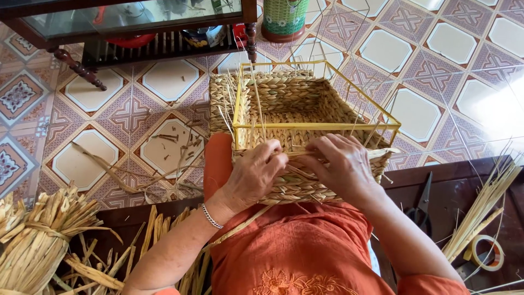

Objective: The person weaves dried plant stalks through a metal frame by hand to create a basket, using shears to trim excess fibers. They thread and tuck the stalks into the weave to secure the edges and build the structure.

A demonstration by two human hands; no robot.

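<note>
Fingers of your left hand [255, 172] and right hand [341, 164] were curled, knuckles up, pinching a flat straw strand [297, 154] against the near wall of the woven basket [295, 109] on your lap. Its yellow wire frame [316, 126] rimmed the near edge just above your fingertips; the open hollow lay beyond. The basket's long axis ran left to right, mouth upward.

Under me is a patterned tile floor [436, 71] with loose straw scraps [174, 147] scattered on it and a green woven pot [285, 19] standing further off. The dark wooden bench [453, 180] I sit on carries black scissors [421, 205], a roll of tape [487, 252], a sheaf of thin reeds [480, 210] and a tied straw bundle [35, 240].
</note>
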